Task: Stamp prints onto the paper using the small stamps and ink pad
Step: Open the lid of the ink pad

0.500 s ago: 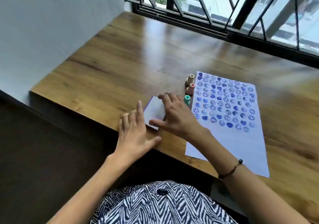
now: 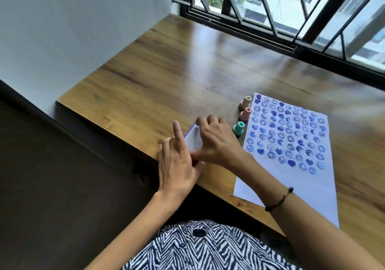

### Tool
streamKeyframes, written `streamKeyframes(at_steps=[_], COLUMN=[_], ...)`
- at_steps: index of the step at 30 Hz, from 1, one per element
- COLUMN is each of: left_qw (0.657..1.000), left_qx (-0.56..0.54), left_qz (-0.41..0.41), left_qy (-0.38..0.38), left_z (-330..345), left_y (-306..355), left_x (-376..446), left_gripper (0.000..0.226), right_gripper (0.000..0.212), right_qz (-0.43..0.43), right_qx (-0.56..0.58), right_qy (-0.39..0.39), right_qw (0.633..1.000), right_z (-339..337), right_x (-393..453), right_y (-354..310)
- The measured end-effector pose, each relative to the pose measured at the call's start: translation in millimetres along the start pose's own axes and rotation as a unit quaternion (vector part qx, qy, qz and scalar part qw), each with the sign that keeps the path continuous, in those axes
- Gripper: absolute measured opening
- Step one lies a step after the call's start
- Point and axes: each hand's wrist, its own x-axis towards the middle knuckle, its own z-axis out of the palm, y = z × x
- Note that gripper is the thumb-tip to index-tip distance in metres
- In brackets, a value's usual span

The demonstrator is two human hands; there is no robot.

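A white paper sheet [image 2: 308,188] lies on the wooden table [image 2: 166,78], its far half covered in blue smiley and heart prints. Along its left edge stand three small stamps: beige [image 2: 245,102], pink [image 2: 245,113] and teal [image 2: 239,128]. The ink pad [image 2: 192,139], a white case with a purple edge, sits near the table's front edge and is mostly hidden. My right hand [image 2: 218,142] grips it from above, fingers over the far edge and thumb on the near edge. My left hand [image 2: 177,165] rests at its near-left corner with the index finger raised.
A barred window [image 2: 270,9] runs along the table's far side and a pale wall [image 2: 73,30] stands on the left. The table's front edge [image 2: 125,136] drops to a dark floor. Bare wood stretches behind the stamps.
My left hand has shifted right against the ink pad and lifted its index finger. My right hand stays on the pad with its thumb drawn in toward the near corner.
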Motion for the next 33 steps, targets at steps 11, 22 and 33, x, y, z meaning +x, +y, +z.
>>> streamKeyframes(at_steps=[11,22,33], left_qw=[0.999,0.999,1.0], left_qx=[0.026,0.05,0.028], left_qz=[0.016,0.002,0.013], left_qy=[0.015,0.007,-0.005], left_z=[-3,-9,-9], left_y=[2,2,14], left_x=[-5,-2,7], left_gripper=[0.118,0.112,0.091], right_gripper=[0.073,0.013,0.021], right_qz=[-0.022,0.04,0.077], right_qx=[-0.038,0.348,0.116], right_qy=[-0.01,-0.219,-0.067], right_qw=[0.999,0.911,0.988], right_z=[1,-85,-86], right_x=[1,58,81], right_y=[-4,48,69])
